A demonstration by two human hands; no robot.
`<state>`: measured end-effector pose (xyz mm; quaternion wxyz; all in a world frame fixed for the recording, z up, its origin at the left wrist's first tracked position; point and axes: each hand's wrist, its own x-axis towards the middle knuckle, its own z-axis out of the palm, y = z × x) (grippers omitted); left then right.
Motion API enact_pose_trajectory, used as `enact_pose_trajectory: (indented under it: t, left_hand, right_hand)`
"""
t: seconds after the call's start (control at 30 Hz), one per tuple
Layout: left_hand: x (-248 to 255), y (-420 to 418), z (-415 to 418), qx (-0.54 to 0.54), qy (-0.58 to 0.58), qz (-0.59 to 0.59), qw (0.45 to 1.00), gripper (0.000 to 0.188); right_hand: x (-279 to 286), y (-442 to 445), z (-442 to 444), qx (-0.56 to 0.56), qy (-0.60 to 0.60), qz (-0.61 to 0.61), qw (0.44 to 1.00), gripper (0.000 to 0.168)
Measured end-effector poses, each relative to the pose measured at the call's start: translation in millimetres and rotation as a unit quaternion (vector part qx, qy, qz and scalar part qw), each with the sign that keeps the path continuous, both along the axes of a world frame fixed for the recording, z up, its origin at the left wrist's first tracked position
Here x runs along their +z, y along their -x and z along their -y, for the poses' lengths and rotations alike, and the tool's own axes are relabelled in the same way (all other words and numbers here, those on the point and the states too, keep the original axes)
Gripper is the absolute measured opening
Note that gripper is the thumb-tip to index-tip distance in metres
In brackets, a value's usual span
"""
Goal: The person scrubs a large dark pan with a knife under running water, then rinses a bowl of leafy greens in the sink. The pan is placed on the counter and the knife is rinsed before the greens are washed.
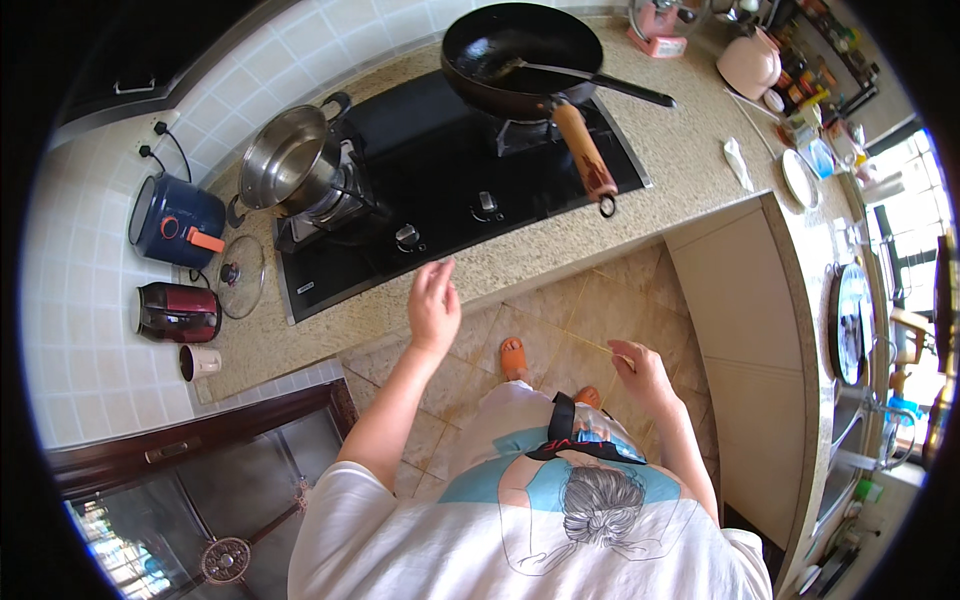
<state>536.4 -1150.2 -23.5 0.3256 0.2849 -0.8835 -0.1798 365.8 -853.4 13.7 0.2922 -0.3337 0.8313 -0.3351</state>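
Observation:
My left hand (435, 311) hovers at the counter's front edge, just below the black glass gas hob (442, 202), holding nothing. My right hand (643, 373) hangs over the floor in front of me, its fingers curled and nothing visible in it. On the hob's left burner sits a steel pot (289, 161) without a lid. The right burner carries a black wok (525, 94) with a wooden handle (583, 150). A long-handled spatula (600, 75) rests in the wok, its black grip over the rim. Two control knobs, one of them a metal knob (407, 236), lie between the burners.
Left on the granite counter (510, 259) stand a glass lid (241, 277), a blue air fryer (178, 221), a dark red kettle (178, 312) and a cup (200, 363). A pink jug (750, 64), a white plate (800, 178) and a crumpled tissue (738, 163) are right. A glazed door (225, 480) borders the lower left.

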Motion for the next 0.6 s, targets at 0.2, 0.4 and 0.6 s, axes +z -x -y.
enact_pose_trajectory:
  t: [0.2, 0.4, 0.6]
  left_hand:
    - [-4, 21, -100, -0.131, -0.125, 0.02, 0.983, 0.033]
    - [-3, 49, -189, -0.185, -0.134, 0.008, 0.974, 0.029]
    - [-26, 87, -326, -0.258, -0.175, 0.013, 0.95, 0.029]
  right_hand:
    - [-5, -7, -65, -0.043, 0.016, -0.007, 0.999, 0.027]
    - [-13, -24, -172, -0.093, 0.035, -0.005, 0.995, 0.027]
    - [-12, -39, -342, -0.218, 0.01, 0.007, 0.976, 0.031]
